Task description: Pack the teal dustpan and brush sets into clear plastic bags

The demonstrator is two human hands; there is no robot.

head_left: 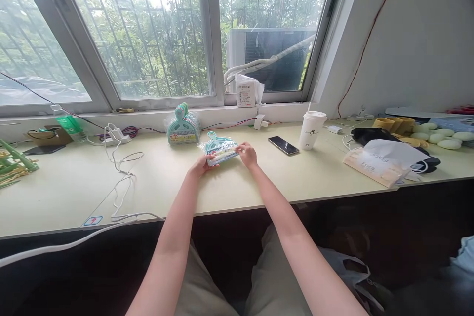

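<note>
Both hands are meeting at one small pack (221,150) lying on the desk (259,182), straight ahead of the person and just short of the window sill. The left hand (201,164) is pinching the pack's near-left corner, fingers curled under its edge; the right hand (247,154) is gripping the right end, thumb on top. Neither hand is nearer than the other: the pack is sitting between them, touching both. Its long axis is running roughly left to right, tilted a little so that the left end is lying closer to the person and the right end farther off.

The pack is looking like a clear plastic bag holding teal, hanger-shaped clips, with a pale yellow printed card across the lower part. A rounded teal hook is poking up at its far edge. Whether the bag is sealed is too small to tell.

Just beyond and to the left, a second pack (182,128) of the same teal pieces is standing upright against the sill, well apart from the hands. A phone (283,145) is lying flat to the right of the right hand, and a white cup (312,130) is standing past it. A white cable (120,177) is trailing over the desk on the left.
</note>
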